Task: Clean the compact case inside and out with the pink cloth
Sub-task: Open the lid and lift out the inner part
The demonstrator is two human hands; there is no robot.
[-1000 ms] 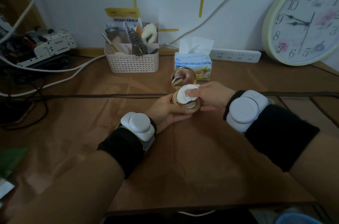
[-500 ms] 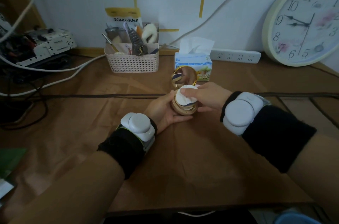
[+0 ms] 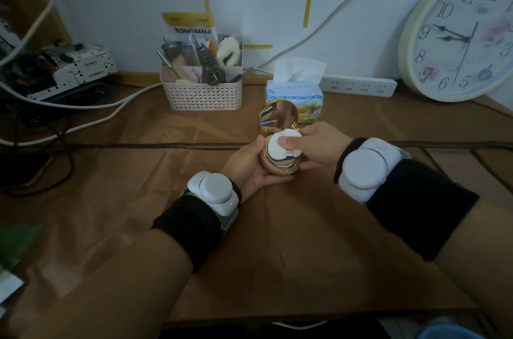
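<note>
A round gold compact case (image 3: 278, 167) stands open above the middle of the table, its mirrored lid (image 3: 278, 116) tilted up and back. My left hand (image 3: 250, 170) cups the base from below and from the left. My right hand (image 3: 316, 146) pinches a round white pad (image 3: 276, 148) with thumb and fingers and holds it over the open base. No pink cloth shows anywhere in view.
A white basket (image 3: 201, 95) of tools stands at the back, a tissue pack (image 3: 294, 94) right behind the compact, a power strip (image 3: 359, 86) and a wall clock (image 3: 466, 33) at the right. Cables (image 3: 69, 127) and electronics crowd the left.
My right hand has shifted the white pad a little down and left over the base. My left hand has kept the compact almost still.
</note>
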